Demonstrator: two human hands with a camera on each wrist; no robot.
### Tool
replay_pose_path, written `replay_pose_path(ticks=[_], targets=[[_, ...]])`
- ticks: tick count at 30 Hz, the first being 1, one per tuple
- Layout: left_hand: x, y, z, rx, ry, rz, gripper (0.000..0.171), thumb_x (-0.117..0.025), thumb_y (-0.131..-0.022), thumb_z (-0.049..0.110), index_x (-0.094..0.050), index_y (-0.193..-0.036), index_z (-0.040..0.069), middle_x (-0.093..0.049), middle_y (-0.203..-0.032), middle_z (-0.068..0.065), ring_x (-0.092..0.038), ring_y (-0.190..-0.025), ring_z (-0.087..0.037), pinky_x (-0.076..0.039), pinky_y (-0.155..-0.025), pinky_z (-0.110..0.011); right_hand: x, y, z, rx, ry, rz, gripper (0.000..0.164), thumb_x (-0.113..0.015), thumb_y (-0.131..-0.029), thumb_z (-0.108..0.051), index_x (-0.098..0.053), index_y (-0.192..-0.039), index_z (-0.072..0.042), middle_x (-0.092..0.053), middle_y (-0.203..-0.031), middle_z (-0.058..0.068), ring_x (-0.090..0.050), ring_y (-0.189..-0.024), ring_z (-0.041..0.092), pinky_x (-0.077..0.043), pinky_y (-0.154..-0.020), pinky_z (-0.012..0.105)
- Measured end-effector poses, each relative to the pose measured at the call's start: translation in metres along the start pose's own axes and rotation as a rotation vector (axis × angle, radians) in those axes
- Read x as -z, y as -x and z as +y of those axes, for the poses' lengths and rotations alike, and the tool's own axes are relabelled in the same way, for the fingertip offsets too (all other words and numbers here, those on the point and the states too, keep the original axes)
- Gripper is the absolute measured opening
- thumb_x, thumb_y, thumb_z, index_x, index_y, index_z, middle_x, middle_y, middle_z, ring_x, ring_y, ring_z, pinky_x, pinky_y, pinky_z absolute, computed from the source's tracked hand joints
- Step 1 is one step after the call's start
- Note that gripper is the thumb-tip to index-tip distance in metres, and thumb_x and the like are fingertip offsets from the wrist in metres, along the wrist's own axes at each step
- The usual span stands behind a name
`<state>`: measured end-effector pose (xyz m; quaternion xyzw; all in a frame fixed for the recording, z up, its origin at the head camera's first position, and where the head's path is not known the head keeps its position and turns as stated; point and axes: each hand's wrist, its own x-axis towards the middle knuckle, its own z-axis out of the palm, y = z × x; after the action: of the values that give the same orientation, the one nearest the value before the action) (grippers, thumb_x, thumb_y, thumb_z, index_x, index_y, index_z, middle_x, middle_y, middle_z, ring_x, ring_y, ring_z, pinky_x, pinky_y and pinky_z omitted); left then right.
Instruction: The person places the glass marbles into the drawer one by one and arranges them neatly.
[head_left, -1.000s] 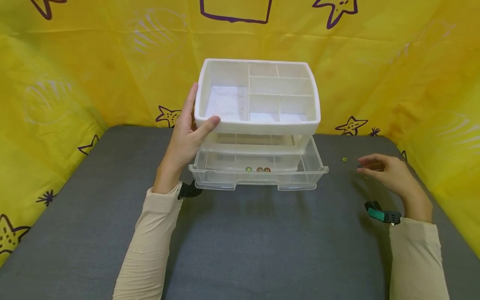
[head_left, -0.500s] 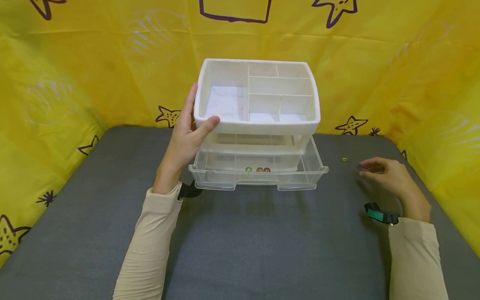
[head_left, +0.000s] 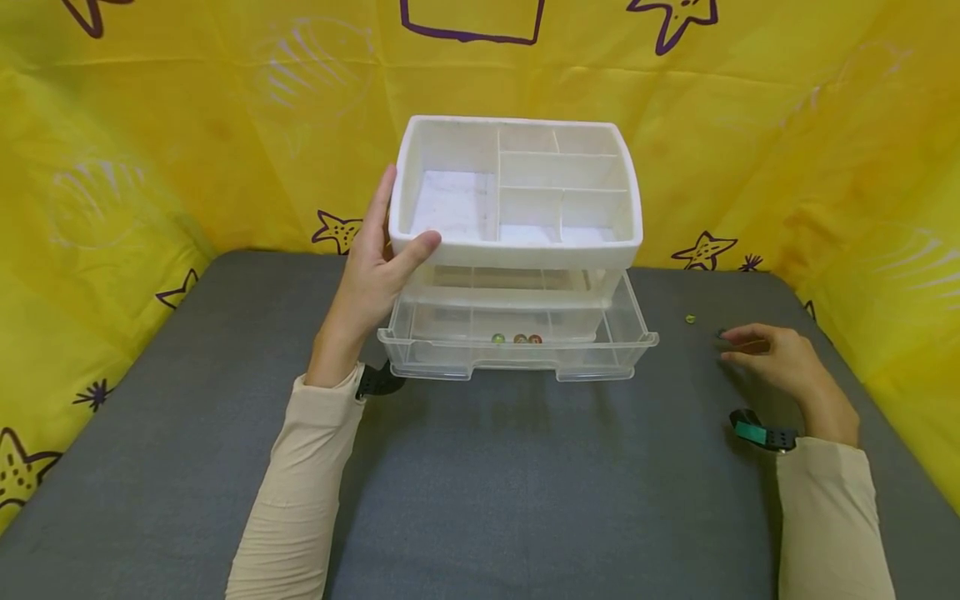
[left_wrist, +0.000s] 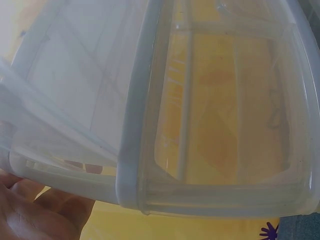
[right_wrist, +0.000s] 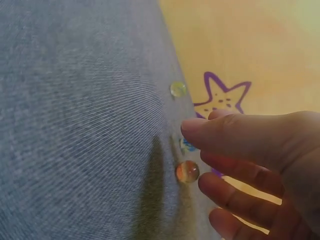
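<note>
My left hand [head_left: 367, 275] grips the left side of a white plastic drawer organizer [head_left: 517, 256], its thumb over the front rim of the divided top tray. Below, a clear drawer [head_left: 517, 358] is pulled out, with a green marble [head_left: 498, 338] and two reddish marbles [head_left: 528, 339] inside. At the right, my right hand [head_left: 787, 367] hovers low with thumb and fingers apart. In the right wrist view, a blue marble [right_wrist: 187, 145] shows by the thumb tip, an orange marble [right_wrist: 187, 172] is beside the fingertips, and a yellow-green marble [right_wrist: 178, 89] lies farther off.
Grey cloth covers the table [head_left: 480, 492]. A yellow curtain [head_left: 262, 125] with purple starfish drawings rises along the back and both sides. The tray's compartments hold nothing visible.
My right hand has drawn back slightly toward me, leaving the blue marble showing at the fingertips. The left hand, the organizer and the marbles in the drawer stay as they were.
</note>
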<state>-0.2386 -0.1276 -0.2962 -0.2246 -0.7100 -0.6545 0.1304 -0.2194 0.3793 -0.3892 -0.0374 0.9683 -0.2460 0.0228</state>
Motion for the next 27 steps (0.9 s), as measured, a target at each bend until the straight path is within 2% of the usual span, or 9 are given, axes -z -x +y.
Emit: replay_pose_path(ticks=[4, 7, 13, 20, 27], targets=[[0.0001, 0.0000, 0.0002, 0.002, 0.001, -0.003, 0.083, -0.063, -0.096, 0.009, -0.014, -0.161, 0.024, -0.036, -0.152, -0.013, -0.047, -0.117, -0.021, -0.051, -0.091, -0.022, -0.0024, 0.0002, 0.0019, -0.016, -0.015, -0.024, 0.042, -0.064, -0.097, -0.029, -0.062, -0.126, 0.002, -0.065, -0.121, 0.031, -0.061, -0.109, 0.048, -0.047, -0.086, 0.059], [0.0002, 0.0002, 0.0002, 0.004, 0.000, -0.004, 0.083, -0.063, -0.096, 0.009, -0.014, -0.160, 0.024, -0.036, -0.152, -0.013, -0.047, -0.117, -0.021, -0.051, -0.091, -0.022, -0.0031, -0.0001, 0.0042, -0.027, -0.014, -0.044, 0.044, -0.063, -0.097, -0.030, -0.062, -0.126, 0.003, -0.064, -0.121, 0.031, -0.059, -0.110, 0.050, -0.047, -0.086, 0.060], [0.0002, -0.0003, 0.0009, -0.001, -0.008, 0.006, 0.082, -0.064, -0.096, 0.009, -0.015, -0.160, 0.023, -0.037, -0.151, -0.013, -0.047, -0.116, -0.021, -0.051, -0.091, -0.022, -0.0007, -0.0018, 0.0071, -0.039, 0.002, -0.109, 0.048, -0.064, -0.097, -0.029, -0.059, -0.128, 0.007, -0.060, -0.123, 0.035, -0.057, -0.110, 0.051, -0.046, -0.086, 0.062], [0.0000, -0.0005, 0.0012, -0.006, -0.001, 0.005, 0.082, -0.063, -0.096, 0.008, -0.015, -0.161, 0.021, -0.039, -0.148, -0.014, -0.048, -0.115, -0.021, -0.052, -0.089, -0.022, 0.0017, -0.0027, 0.0083, -0.033, 0.031, -0.128, 0.045, -0.067, -0.095, -0.025, -0.061, -0.123, 0.011, -0.063, -0.118, 0.035, -0.058, -0.109, 0.050, -0.046, -0.087, 0.059], [-0.0001, -0.0004, 0.0007, -0.007, -0.008, 0.003, 0.083, -0.064, -0.095, 0.009, -0.015, -0.161, 0.019, -0.038, -0.149, -0.014, -0.047, -0.116, -0.022, -0.052, -0.090, -0.022, 0.0014, -0.0023, 0.0093, -0.043, 0.045, -0.140, 0.042, -0.065, -0.096, -0.027, -0.065, -0.119, 0.008, -0.067, -0.112, 0.031, -0.060, -0.105, 0.046, -0.048, -0.085, 0.055]])
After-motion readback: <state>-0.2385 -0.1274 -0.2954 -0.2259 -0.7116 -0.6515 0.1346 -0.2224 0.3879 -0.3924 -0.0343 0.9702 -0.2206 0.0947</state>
